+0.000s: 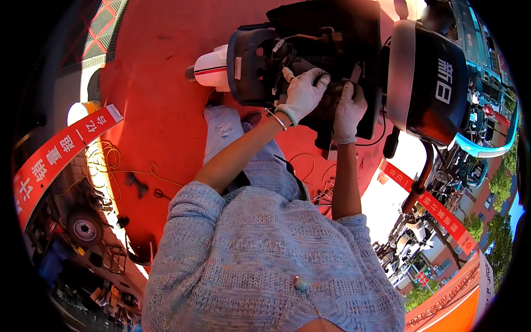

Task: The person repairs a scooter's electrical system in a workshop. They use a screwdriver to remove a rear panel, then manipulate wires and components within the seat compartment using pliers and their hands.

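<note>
Over the scooter (246, 52), left hand (304, 95) and right hand (348, 112) were curled, holds unclear; wiring (301, 37) seemed light, limp, best gripped at its connector (288, 74).

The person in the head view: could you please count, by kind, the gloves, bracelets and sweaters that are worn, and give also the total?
Pale gloves: 2, one on the left hand, one on the right hand
Bracelet: 1, on the left wrist
Knitted sweater: 1
Total: 4
</note>
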A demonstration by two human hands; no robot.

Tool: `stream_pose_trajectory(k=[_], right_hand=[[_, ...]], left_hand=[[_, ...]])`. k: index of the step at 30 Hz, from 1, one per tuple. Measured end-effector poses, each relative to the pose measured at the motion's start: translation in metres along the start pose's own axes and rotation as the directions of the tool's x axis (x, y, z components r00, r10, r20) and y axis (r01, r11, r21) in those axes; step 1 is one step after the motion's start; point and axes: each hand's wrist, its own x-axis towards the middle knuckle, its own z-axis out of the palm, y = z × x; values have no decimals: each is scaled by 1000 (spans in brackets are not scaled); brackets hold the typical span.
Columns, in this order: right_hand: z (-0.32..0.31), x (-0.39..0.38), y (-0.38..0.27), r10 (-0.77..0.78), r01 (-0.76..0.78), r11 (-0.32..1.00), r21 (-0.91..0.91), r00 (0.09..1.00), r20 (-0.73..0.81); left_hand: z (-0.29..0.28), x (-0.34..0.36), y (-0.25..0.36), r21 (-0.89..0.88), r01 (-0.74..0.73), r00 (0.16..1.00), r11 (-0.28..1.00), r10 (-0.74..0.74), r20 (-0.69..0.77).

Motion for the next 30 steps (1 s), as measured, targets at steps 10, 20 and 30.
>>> stream_pose_trajectory(k=[10, 20, 30], right_hand=[[7, 6, -8, 23, -105, 945, -310, 966, -257], [15, -8, -13, 229, -235, 972, 11, 932, -281], [28, 31, -10, -34, -200, 792, -577, 928, -370]], left_hand=[[6, 62, 19, 14, -335, 936, 942, 331, 116], [25, 142, 25, 193, -782, 574, 593, 565, 592], [33, 126, 2, 162, -666, 711, 728, 554, 434]])
